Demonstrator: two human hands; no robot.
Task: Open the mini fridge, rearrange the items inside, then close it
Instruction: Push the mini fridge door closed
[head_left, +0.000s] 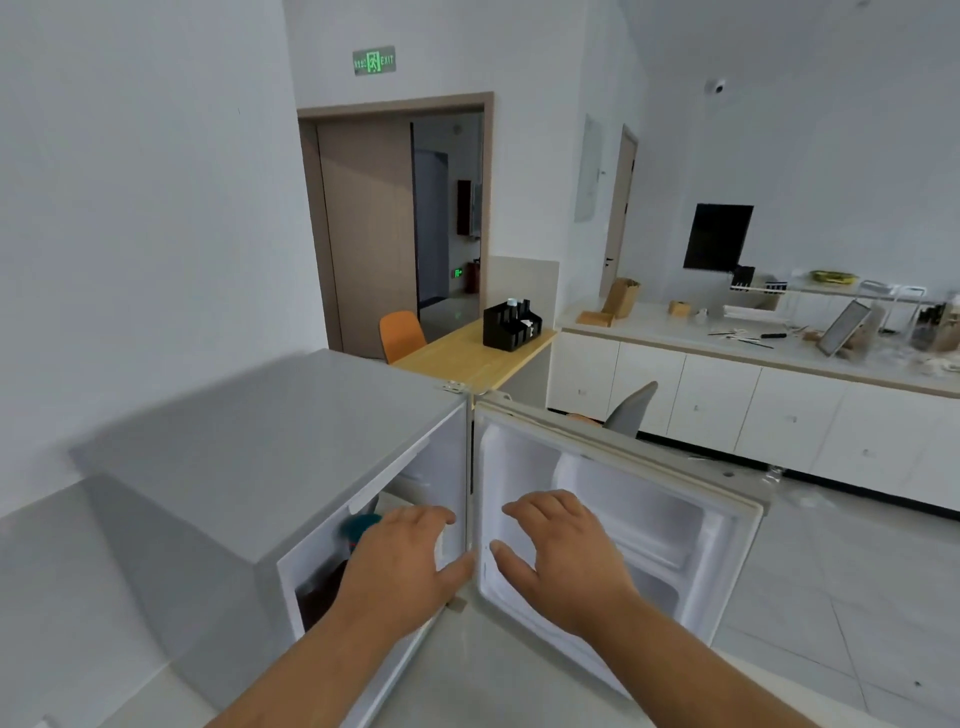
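Note:
The grey mini fridge (270, 441) stands in front of me with its door (649, 499) swung wide open to the right, showing white door shelves. My left hand (405, 556) hovers in front of the fridge opening, fingers spread, holding nothing. My right hand (566, 556) hovers before the inner face of the door, fingers apart and empty. Inside the fridge a teal-topped item (361, 525) and a dark item (324, 592) show past my left hand; the remaining contents are hidden.
A wooden table (467, 358) with a black organiser (511, 325) and an orange chair (401, 335) stand behind the fridge. White cabinets (753, 415) with a cluttered counter run along the right wall. A grey chair back (631, 410) rises behind the door. Tiled floor lies at right.

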